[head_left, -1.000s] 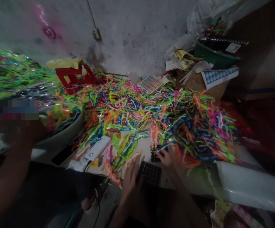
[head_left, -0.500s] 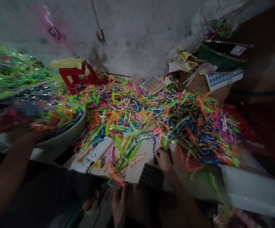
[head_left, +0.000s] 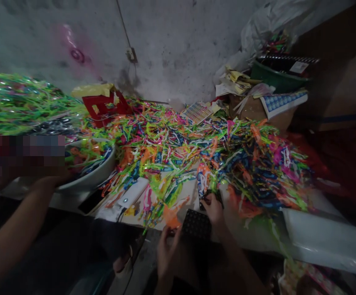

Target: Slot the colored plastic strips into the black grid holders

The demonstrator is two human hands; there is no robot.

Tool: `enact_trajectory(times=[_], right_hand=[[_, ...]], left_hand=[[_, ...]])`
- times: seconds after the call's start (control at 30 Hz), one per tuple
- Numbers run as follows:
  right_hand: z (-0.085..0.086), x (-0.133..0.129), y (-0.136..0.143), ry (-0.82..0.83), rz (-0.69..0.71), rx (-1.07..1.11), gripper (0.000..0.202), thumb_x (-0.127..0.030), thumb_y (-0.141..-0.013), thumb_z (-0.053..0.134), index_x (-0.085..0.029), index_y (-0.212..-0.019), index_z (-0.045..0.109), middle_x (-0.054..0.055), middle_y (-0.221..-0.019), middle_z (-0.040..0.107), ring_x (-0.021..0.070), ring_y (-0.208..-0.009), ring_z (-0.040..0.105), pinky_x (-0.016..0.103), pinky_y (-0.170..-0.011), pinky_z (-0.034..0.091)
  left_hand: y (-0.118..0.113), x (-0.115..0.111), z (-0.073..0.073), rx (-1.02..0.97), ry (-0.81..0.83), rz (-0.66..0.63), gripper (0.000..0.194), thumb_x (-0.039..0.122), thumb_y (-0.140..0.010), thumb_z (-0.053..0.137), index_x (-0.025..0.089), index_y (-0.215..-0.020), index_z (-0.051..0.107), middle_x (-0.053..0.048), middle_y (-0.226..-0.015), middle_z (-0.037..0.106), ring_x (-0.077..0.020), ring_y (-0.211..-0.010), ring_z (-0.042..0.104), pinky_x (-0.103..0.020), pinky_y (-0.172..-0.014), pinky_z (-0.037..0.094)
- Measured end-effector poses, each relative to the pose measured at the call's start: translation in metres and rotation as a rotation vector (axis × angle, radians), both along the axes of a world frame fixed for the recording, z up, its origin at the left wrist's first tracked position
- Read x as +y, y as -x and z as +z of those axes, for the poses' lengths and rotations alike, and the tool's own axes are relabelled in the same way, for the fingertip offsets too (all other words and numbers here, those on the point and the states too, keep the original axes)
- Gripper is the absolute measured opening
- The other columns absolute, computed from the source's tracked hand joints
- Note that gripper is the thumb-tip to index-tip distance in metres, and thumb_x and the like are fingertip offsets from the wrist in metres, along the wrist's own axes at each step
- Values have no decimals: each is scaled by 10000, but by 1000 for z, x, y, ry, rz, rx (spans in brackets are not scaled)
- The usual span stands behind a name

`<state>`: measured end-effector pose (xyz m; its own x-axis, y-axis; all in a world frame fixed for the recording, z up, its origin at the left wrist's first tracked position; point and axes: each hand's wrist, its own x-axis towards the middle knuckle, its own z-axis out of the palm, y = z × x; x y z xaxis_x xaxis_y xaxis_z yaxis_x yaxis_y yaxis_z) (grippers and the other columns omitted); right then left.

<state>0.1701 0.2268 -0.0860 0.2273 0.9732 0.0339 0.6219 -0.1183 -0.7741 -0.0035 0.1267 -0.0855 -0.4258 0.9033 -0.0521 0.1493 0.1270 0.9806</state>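
Observation:
At the table's front edge, my left hand (head_left: 168, 246) pinches an orange plastic piece (head_left: 172, 217), which stands up from the fingertips. To its right, my right hand (head_left: 213, 208) has its fingers pressed together over a small black tray (head_left: 219, 197); whatever they hold is too small to make out. A second black tray (head_left: 196, 224) with rows of round hollows lies between the two hands. Behind them spreads a large heap of colourful plastic pieces (head_left: 178, 143) in orange, green, blue and pink.
Another person's arm (head_left: 21, 221) reaches to a white basin (head_left: 104, 164) on the left. A white power bank (head_left: 133, 192) and a dark phone (head_left: 90, 200) lie near the front edge. A red plastic stand (head_left: 107, 107) is behind, a green basin (head_left: 279, 78) at back right.
My left hand has moved right, towards the black tray, and the orange piece in it now stands upright. My right hand stays over the small tray. The view has shifted slightly.

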Motion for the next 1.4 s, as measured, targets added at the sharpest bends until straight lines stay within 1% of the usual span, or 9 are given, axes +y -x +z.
enact_trajectory(times=[0.23,0.43,0.53,0.67,0.77,0.9,1.03,1.27,1.4], right_hand=[[17,-43,-17,-63,324,387,278,-406,-801,523,-195,-910,666,63,-881,691,185,-734,635,275,-669,500],[23,-43,-30,-32,279,542,336,-402,-787,483,-195,-1001,638,48,-819,675,176,-712,631,260,-596,512],[21,-44,-27,-101,238,468,296,-336,-724,586,-206,-986,628,47,-948,653,160,-765,625,248,-639,515],[19,-45,-21,-101,143,402,190,-368,-733,615,-192,-804,625,29,-808,642,161,-733,613,249,-653,502],[15,-38,-25,-81,130,398,221,-416,-758,593,-196,-753,611,15,-722,638,163,-686,606,255,-638,498],[4,-8,-40,-57,162,506,302,-494,-716,617,-196,-764,616,18,-726,644,170,-665,613,286,-635,529],[-5,24,-49,39,189,605,320,-502,-644,666,-196,-713,597,16,-696,643,178,-643,625,329,-628,555],[-6,34,-50,61,267,488,235,-409,-718,607,-174,-723,618,11,-690,643,152,-589,619,283,-566,533],[0,40,-51,82,339,304,202,-381,-750,583,-187,-756,638,9,-721,668,149,-554,615,288,-561,522]], left_hand=[[-46,44,1,2,-23,-269,474,420,-691,644,201,-1083,491,-7,-794,666,-144,-657,611,-264,-637,483],[-72,67,-13,189,-2,-289,308,430,-696,639,206,-887,550,19,-654,606,-159,-568,575,-266,-553,441],[-76,69,-9,368,-109,-314,295,367,-744,601,208,-989,557,-3,-741,623,-181,-650,581,-301,-624,454],[-81,66,2,672,-331,-339,138,267,-837,501,199,-933,573,-51,-832,636,-217,-777,567,-354,-732,432],[-82,66,3,781,-349,-297,117,300,-859,507,196,-840,556,-44,-753,607,-206,-707,551,-337,-683,429],[-69,68,-5,753,-352,-301,225,361,-803,605,182,-927,551,-50,-811,619,-209,-769,587,-327,-716,474],[-46,61,-17,683,-239,-367,169,262,-790,585,201,-946,569,-55,-929,638,-223,-899,596,-360,-791,501],[6,43,-35,634,-132,-301,198,302,-824,488,218,-957,607,-68,-1005,624,-242,-1009,577,-426,-886,485],[37,40,-34,659,-139,-196,223,308,-817,474,211,-967,607,-81,-1009,624,-259,-1002,579,-458,-893,479]])
